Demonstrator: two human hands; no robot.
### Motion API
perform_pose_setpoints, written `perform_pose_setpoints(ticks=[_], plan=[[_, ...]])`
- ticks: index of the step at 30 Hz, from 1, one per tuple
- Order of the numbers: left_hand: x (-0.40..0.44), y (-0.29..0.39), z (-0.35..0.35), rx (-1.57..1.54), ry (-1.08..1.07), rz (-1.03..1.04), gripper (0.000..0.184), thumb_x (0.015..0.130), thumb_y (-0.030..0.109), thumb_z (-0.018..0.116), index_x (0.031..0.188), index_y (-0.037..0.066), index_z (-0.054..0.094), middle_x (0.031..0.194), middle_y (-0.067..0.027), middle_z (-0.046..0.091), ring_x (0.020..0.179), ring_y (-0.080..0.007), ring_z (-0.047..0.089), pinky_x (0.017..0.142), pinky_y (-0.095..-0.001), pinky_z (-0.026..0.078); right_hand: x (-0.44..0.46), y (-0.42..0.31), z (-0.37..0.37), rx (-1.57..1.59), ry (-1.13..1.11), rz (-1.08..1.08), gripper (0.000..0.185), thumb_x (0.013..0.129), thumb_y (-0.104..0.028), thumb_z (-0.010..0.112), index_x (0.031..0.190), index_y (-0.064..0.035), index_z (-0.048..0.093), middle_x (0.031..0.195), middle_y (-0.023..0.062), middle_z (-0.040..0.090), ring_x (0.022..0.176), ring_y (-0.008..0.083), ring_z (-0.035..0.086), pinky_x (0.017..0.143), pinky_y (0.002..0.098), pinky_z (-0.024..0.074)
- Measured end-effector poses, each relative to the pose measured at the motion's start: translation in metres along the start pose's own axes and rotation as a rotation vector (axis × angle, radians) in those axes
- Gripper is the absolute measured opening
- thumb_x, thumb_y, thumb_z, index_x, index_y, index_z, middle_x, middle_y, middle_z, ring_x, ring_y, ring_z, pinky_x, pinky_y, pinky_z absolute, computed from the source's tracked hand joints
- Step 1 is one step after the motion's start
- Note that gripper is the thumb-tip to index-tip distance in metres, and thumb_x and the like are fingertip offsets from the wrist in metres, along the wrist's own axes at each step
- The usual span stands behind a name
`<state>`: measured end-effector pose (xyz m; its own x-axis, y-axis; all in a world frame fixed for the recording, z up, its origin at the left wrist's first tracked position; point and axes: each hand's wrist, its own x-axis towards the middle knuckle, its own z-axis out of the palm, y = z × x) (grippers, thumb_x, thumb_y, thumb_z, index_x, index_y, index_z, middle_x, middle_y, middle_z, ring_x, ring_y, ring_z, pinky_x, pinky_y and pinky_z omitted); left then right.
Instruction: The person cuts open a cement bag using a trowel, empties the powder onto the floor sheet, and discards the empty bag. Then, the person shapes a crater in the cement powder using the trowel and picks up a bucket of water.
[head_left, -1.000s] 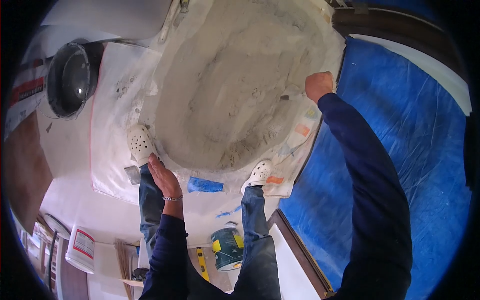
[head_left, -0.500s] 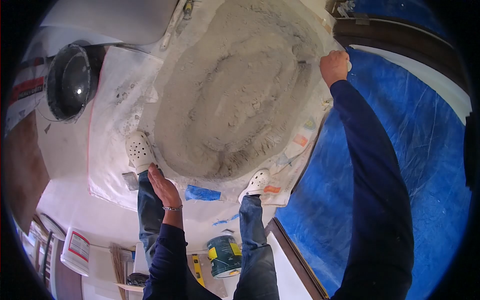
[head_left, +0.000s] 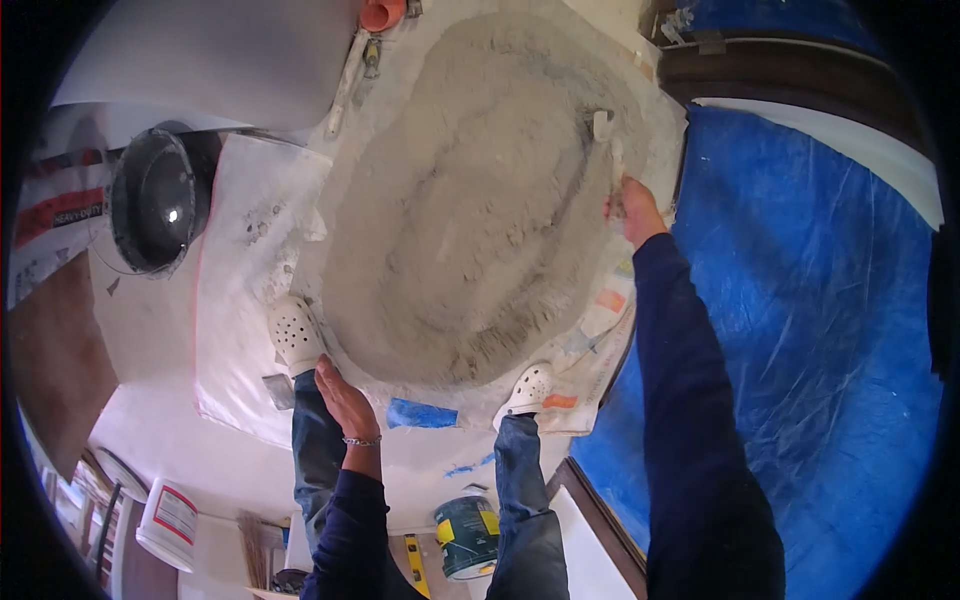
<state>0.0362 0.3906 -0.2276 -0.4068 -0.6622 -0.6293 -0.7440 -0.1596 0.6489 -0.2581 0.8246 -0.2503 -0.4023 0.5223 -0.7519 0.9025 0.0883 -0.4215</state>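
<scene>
A broad mound of grey powdery mix (head_left: 470, 200), with a ring-shaped furrow in it, lies on white sacking (head_left: 245, 240). At the mound's right edge, my right hand (head_left: 634, 208) is closed around the pale handle of a trowel (head_left: 616, 155). The trowel's head reaches the mix at the upper right, and its blade shows only in part. My left hand (head_left: 345, 402) holds nothing, its fingers stretched out over my left leg, just below the white clog (head_left: 294, 335). A second white clog (head_left: 527, 388) stands at the mound's lower right edge.
A black bucket (head_left: 155, 200) stands at left near a printed bag (head_left: 62, 215). Blue sheeting (head_left: 780, 300) covers the right side. Behind me are a green tub (head_left: 467, 538), a yellow level (head_left: 416, 565) and a white bucket (head_left: 168, 525). An orange pipe piece (head_left: 380, 14) lies at the top.
My right hand has moved left and downward from the sheeting's edge to the mound's edge, and the trowel has turned with it. My left hand stays over my leg. The view has shifted slightly.
</scene>
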Motion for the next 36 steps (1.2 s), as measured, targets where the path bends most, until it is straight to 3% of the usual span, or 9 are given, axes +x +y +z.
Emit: perform_pose_setpoints(ticks=[1, 4, 7, 11, 18, 23, 28, 32, 36], plan=[[0.001, -0.002, 0.000, -0.018, 0.007, -0.003, 0.067, 0.097, 0.050, 0.035, 0.129, -0.009, 0.042, 0.130, -0.0214, 0.047, 0.121, -0.0289, 0.043, 0.103, -0.0359, 0.030, 0.000, 0.006, 0.012, 0.294, -0.160, 0.059, 0.026, 0.095, -0.029, 0.034, 0.097, -0.0084, 0.050, 0.067, 0.0066, 0.054, 0.052, 0.0205, 0.051, 0.046, 0.0362, 0.0427], [0.004, -0.007, -0.004, -0.010, -0.005, 0.029, 0.068, 0.096, 0.051, 0.035, 0.129, -0.009, 0.042, 0.130, -0.0209, 0.047, 0.122, -0.0285, 0.043, 0.104, -0.0359, 0.030, 0.014, 0.011, 0.056, 0.642, -0.349, 0.097, 0.025, 0.096, -0.025, 0.028, 0.089, -0.0084, 0.046, 0.065, 0.0051, 0.051, 0.051, 0.0186, 0.050, 0.047, 0.0343, 0.0427], [0.005, -0.008, -0.008, 0.009, -0.020, 0.018, 0.067, 0.097, 0.050, 0.035, 0.129, -0.009, 0.042, 0.131, -0.0209, 0.046, 0.122, -0.0285, 0.043, 0.104, -0.0360, 0.030, 0.004, 0.003, 0.098, 0.769, -0.330, 0.184, 0.023, 0.096, -0.026, 0.030, 0.096, -0.0097, 0.046, 0.070, 0.0096, 0.052, 0.051, 0.0221, 0.050, 0.047, 0.0401, 0.0437], [0.004, -0.009, -0.012, 0.022, -0.036, 0.044, 0.065, 0.097, 0.048, 0.035, 0.128, -0.009, 0.042, 0.131, -0.0208, 0.046, 0.123, -0.0285, 0.042, 0.104, -0.0359, 0.030, -0.007, 0.003, 0.131, 0.724, -0.368, 0.174, 0.023, 0.095, -0.026, 0.030, 0.095, -0.0102, 0.046, 0.068, 0.0080, 0.051, 0.051, 0.0212, 0.049, 0.047, 0.0403, 0.0445], [0.003, -0.020, -0.014, 0.042, -0.040, 0.123, 0.059, 0.100, 0.042, 0.031, 0.127, -0.009, 0.044, 0.127, -0.0210, 0.047, 0.120, -0.0288, 0.044, 0.103, -0.0358, 0.031, -0.050, 0.017, 0.149, 0.507, -0.544, 0.153, 0.040, 0.100, -0.040, 0.023, 0.106, -0.0086, 0.048, 0.066, 0.0041, 0.051, 0.050, 0.0160, 0.048, 0.047, 0.0328, 0.0437], [0.000, -0.007, -0.013, 0.098, -0.055, 0.109, 0.056, 0.100, 0.040, 0.032, 0.123, -0.009, 0.047, 0.121, -0.0225, 0.051, 0.112, -0.0329, 0.048, 0.098, -0.0352, 0.034, -0.072, 0.057, 0.149, 0.455, -0.602, 0.168, 0.044, 0.100, -0.044, 0.026, 0.109, -0.0081, 0.050, 0.068, 0.0057, 0.052, 0.050, 0.0169, 0.049, 0.046, 0.0338, 0.0445], [0.000, -0.006, -0.013, 0.251, -0.055, 0.183, 0.057, 0.100, 0.042, 0.034, 0.121, -0.009, 0.048, 0.118, -0.0227, 0.054, 0.109, -0.0311, 0.049, 0.096, -0.0342, 0.036, -0.104, 0.107, 0.143, 0.303, -0.702, 0.160, 0.048, 0.100, -0.046, 0.026, 0.115, -0.0075, 0.051, 0.065, 0.0041, 0.052, 0.048, 0.0160, 0.050, 0.045, 0.0324, 0.0450], [-0.005, 0.001, -0.006, 0.103, -0.030, 0.107, 0.053, 0.100, 0.039, 0.036, 0.121, -0.008, 0.048, 0.118, -0.0226, 0.054, 0.109, -0.0311, 0.050, 0.096, -0.0343, 0.037, -0.137, 0.142, 0.138, 0.263, -0.749, 0.268, 0.049, 0.099, -0.048, 0.028, 0.115, -0.0096, 0.053, 0.065, 0.0029, 0.053, 0.047, 0.0149, 0.050, 0.045, 0.0312, 0.0456], [-0.001, -0.010, -0.004, 0.085, -0.039, 0.189, 0.054, 0.100, 0.040, 0.035, 0.122, -0.008, 0.047, 0.117, -0.0227, 0.054, 0.108, -0.0316, 0.050, 0.095, -0.0347, 0.037, -0.164, 0.178, 0.137, 0.184, -0.829, 0.326, 0.051, 0.098, -0.051, 0.031, 0.117, -0.0092, 0.051, 0.064, 0.0030, 0.052, 0.046, 0.0144, 0.051, 0.044, 0.0298, 0.0450]])
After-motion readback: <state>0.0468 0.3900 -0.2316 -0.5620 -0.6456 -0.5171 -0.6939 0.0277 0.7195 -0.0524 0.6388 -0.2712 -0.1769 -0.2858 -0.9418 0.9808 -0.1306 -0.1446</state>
